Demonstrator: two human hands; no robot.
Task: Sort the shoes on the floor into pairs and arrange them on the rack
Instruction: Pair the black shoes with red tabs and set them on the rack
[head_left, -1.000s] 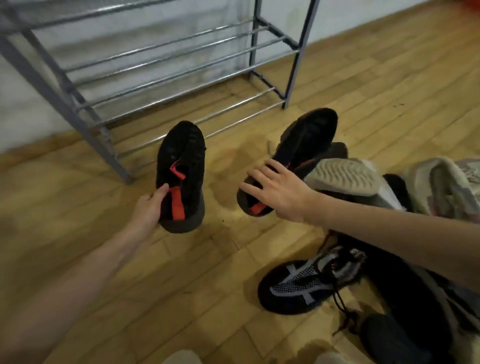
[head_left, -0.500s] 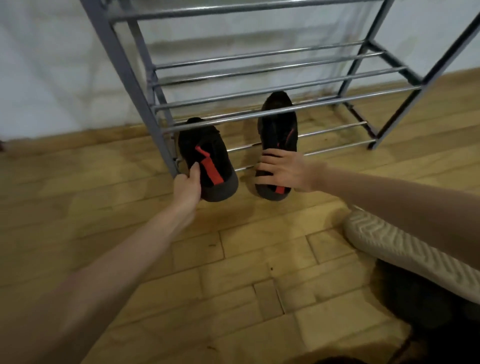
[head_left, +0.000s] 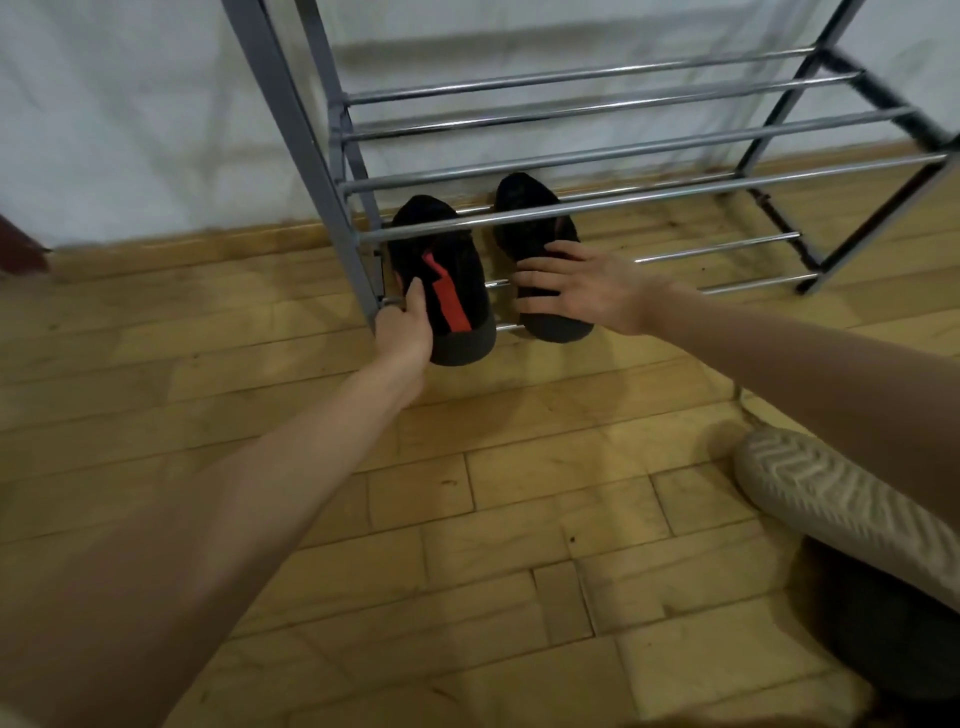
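Two black shoes with red stripes lie side by side on the lowest bars of the grey metal shoe rack (head_left: 597, 205), at its left end, toes pointing to the wall. My left hand (head_left: 405, 327) grips the heel of the left black shoe (head_left: 441, 270). My right hand (head_left: 582, 286) lies over the back half of the right black shoe (head_left: 535, 218), fingers wrapped across it. The heels of both shoes stick out past the front bar.
A beige shoe sole (head_left: 831, 499) and a dark shoe (head_left: 883, 623) lie on the wooden floor at the lower right. The rack's upper shelf bars (head_left: 623, 140) hold nothing. A white wall stands behind the rack.
Both hands have carried the black shoes from the floor pile onto the rack's bottom bars and pushed them further in. My view has moved closer to the rack.
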